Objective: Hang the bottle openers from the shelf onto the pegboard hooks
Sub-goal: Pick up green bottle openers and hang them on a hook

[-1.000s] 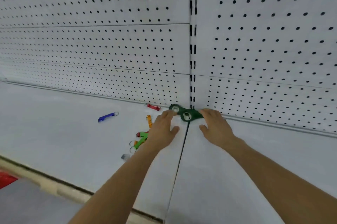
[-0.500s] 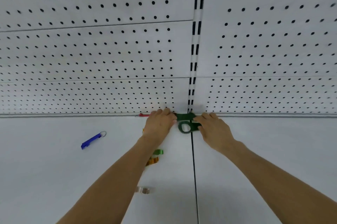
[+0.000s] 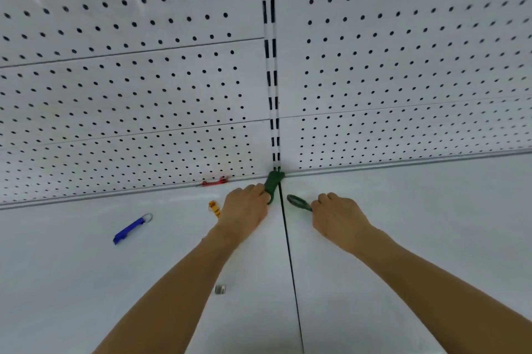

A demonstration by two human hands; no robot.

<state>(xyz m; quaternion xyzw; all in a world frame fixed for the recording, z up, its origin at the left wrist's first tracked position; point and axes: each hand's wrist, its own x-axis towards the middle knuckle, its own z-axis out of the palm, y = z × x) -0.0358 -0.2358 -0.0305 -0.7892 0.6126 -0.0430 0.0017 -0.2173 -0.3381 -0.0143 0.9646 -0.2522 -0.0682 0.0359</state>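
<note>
Two dark green bottle openers sit at the back of the shelf point(image 3: 403, 238), where the pegboard point(image 3: 144, 80) meets it. Left hand point(image 3: 244, 209) pinches the near end of the left green opener point(image 3: 273, 183); its long axis runs away from the fingers toward the slotted upright point(image 3: 272, 65), far end touching the back corner. Right hand point(image 3: 339, 215) curls round the handle of the second green opener point(image 3: 298, 201), ring end pointing left toward the shelf seam. No hooks visible on the pegboard. Blue opener point(image 3: 129, 229), orange opener point(image 3: 213, 207) and red opener point(image 3: 214, 181) lie left, untouched. Judgement: both openers must lift up and back.
</note>
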